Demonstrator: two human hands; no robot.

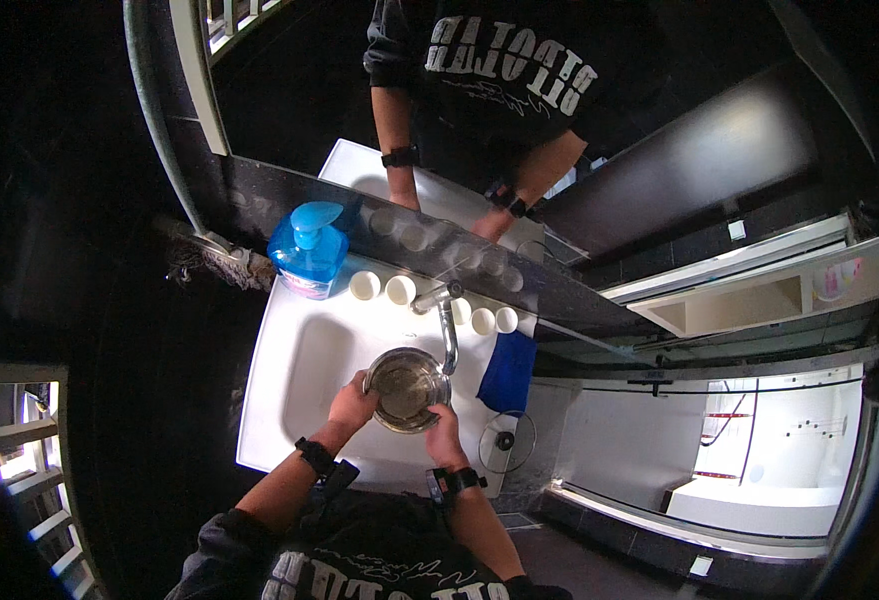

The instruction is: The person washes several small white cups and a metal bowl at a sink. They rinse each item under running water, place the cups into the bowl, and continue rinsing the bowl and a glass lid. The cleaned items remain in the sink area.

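Note:
Over the basin of a white sink [312, 420], my left hand [353, 401] and my right hand [444, 435] grip opposite sides of a round metal pot [405, 390]. Its inside looks wet; whether it holds water I cannot tell. The spout of the chrome faucet [448, 337] reaches the pot's upper right rim. Several small white cups [400, 290] stand along the back ledge on both sides of the faucet. A folded blue cloth [508, 371] lies on the sink's right side, and a glass lid with a black knob [505, 441] rests just below it.
A blue pump bottle [309, 251] stands at the sink's back left corner. Behind the ledge, a mirror [297, 112] reflects my arms and the sink. A grey pipe [155, 112] runs down at the left, near a fibrous mop head [222, 262]. An open-fronted white shelf [769, 296] is at the right.

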